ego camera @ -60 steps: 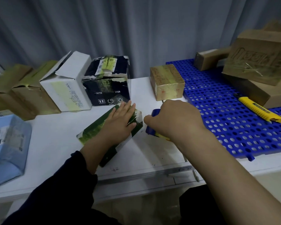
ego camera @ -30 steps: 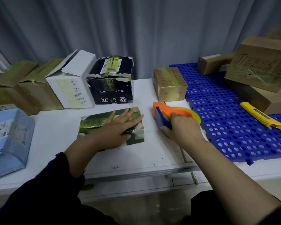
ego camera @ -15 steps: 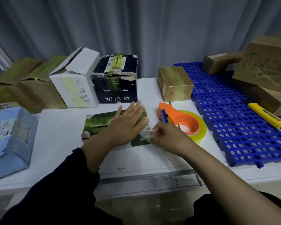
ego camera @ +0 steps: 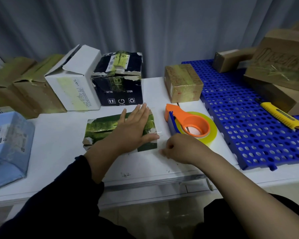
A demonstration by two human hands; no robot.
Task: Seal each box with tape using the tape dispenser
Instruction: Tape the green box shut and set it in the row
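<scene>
On white table [ego camera: 59, 149], near front edge: flat green-printed box [ego camera: 100, 128]. Left hand [ego camera: 133, 130] pressed on its top, fingers straight and spread, gripping nothing. Right hand [ego camera: 181, 149] just beside box's near right corner, fingers curled; whether pinching tape, cannot tell. Orange tape dispenser [ego camera: 188, 121] with yellowish roll lies right of box, apart from it. Behind box: black carton [ego camera: 117, 87], white carton [ego camera: 76, 83]. Farther right of box: blue perforated mat [ego camera: 248, 135] bearing yellow utility knife [ego camera: 283, 116].

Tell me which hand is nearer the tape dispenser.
Right. The right hand lies just in front of the tape dispenser, at the roll's near edge. The left hand rests flat on the green box, to the dispenser's left.
</scene>
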